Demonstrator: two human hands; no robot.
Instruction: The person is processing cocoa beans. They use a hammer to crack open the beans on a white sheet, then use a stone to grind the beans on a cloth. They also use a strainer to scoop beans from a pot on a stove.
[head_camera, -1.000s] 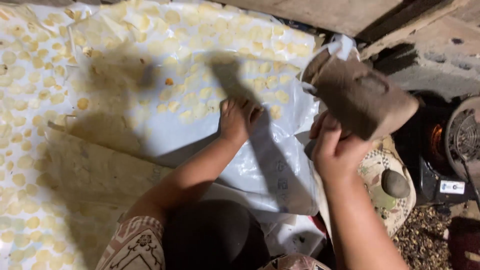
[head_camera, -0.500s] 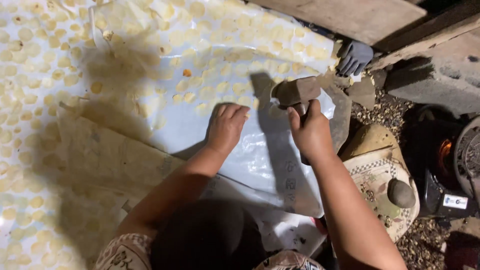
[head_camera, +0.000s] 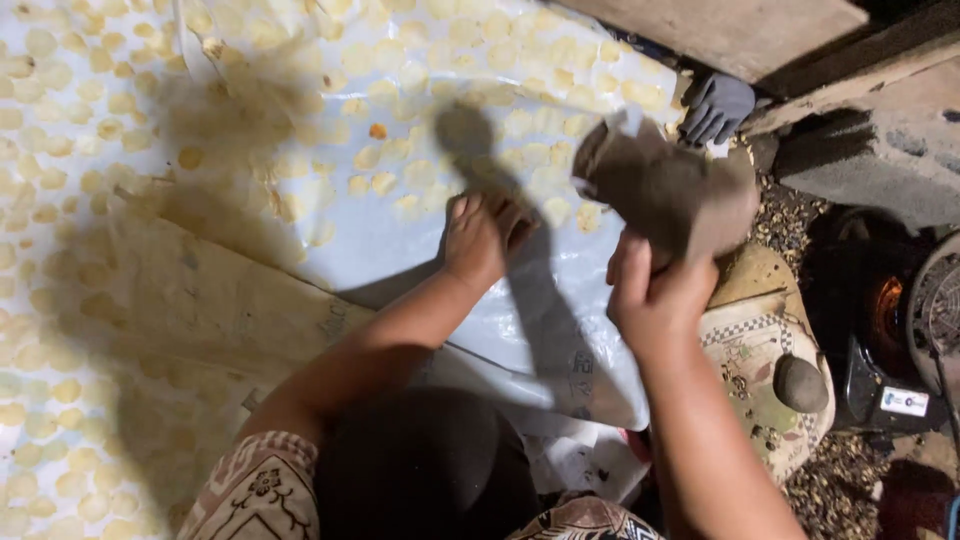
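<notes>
left hand (head_camera: 482, 240): flat and open on the white sheet (head_camera: 420, 230) | right hand (head_camera: 655, 300): squeezes a brown rag (head_camera: 665, 190) | yellow slices (head_camera: 90, 150) lie all around

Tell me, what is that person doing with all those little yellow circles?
A person crouches over a white plastic sheet covered with thin pale yellow slices laid out flat. The left hand presses down on a bare part of the sheet. The right hand holds up a brown, flat piece, maybe cardboard, just above the sheet's edge. A grey glove lies nearby.
</notes>
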